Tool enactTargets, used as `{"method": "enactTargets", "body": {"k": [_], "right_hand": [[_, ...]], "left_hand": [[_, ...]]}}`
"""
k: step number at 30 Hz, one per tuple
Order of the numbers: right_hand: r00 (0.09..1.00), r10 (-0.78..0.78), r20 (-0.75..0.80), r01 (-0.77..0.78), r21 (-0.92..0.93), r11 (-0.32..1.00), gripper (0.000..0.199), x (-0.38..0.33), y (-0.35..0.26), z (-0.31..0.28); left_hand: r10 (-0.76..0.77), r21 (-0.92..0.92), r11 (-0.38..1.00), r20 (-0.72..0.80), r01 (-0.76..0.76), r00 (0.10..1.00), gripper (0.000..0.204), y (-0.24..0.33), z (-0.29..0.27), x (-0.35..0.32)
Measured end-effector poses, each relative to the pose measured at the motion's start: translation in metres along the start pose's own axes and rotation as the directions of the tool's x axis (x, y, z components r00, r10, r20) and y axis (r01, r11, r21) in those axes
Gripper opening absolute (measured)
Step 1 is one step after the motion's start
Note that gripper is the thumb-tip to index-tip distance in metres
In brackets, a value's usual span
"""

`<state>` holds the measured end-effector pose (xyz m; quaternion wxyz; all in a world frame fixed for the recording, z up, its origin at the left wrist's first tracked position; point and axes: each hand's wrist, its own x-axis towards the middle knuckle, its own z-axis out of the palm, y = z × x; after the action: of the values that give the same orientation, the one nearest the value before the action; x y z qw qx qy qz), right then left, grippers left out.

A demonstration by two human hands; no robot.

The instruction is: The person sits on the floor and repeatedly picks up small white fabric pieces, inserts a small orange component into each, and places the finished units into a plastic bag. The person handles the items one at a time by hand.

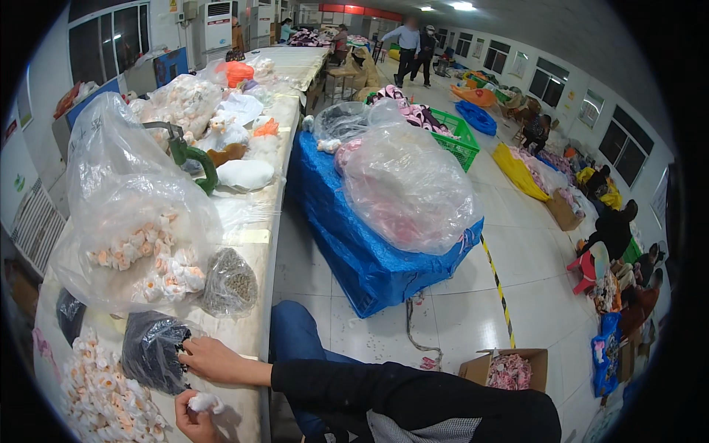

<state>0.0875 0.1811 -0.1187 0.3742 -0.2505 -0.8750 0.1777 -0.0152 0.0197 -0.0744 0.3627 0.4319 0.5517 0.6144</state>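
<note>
My left hand (pixel 194 419), low in the view, is closed round a small white plush piece (pixel 206 403). Just above it, my right hand (pixel 218 361) reaches into the mouth of a clear plastic bag of small black parts (pixel 155 353). Its fingertips are curled together among the black parts, and what they pinch is hidden. Left of both hands lies a heap of small white and peach plush pieces (pixel 103 391). Beyond the black parts stands a clear bag of greyish-brown small parts (pixel 230 284), beside a large clear bag of white and peach plush pieces (pixel 136 244).
A green hand-press tool (pixel 193 159) is fixed farther along the long table (pixel 255 229). Right of it stand a blue-wrapped stack (pixel 369 273) under a big clear bag (pixel 410 181) and a green crate (pixel 454 140). A cardboard box (pixel 543 363) sits on the floor. Several people work around the room.
</note>
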Motion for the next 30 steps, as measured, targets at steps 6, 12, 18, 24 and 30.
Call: {"method": "enactTargets", "body": {"k": [6,12,18,24,30], "right_hand": [[0.999,0.029,-0.019,-0.029,-0.034,0.999,0.016,-0.002,0.013,0.019],[0.996,0.044,-0.078,-0.036,0.11,0.993,0.015,-0.002,0.009,0.014],[0.994,0.055,-0.096,-0.035,0.197,0.98,0.016,-0.002,0.011,0.007],[0.992,0.1,-0.081,-0.072,0.293,0.953,0.018,-0.003,0.012,0.006],[0.97,0.15,-0.194,-0.055,0.423,0.904,0.015,-0.003,0.005,-0.012]], "left_hand": [[-0.045,-0.024,0.999,-0.005,0.045,0.999,0.019,-0.011,-0.008,0.001],[-0.044,-0.036,0.998,-0.02,0.043,0.999,0.022,-0.012,-0.011,0.0],[-0.066,-0.019,0.998,0.002,0.066,0.998,0.019,0.003,-0.002,-0.001],[-0.067,0.044,0.997,0.075,0.064,0.995,0.017,0.01,-0.003,-0.001],[0.009,0.11,0.994,0.071,-0.017,0.997,0.02,0.011,0.001,0.0]]}}
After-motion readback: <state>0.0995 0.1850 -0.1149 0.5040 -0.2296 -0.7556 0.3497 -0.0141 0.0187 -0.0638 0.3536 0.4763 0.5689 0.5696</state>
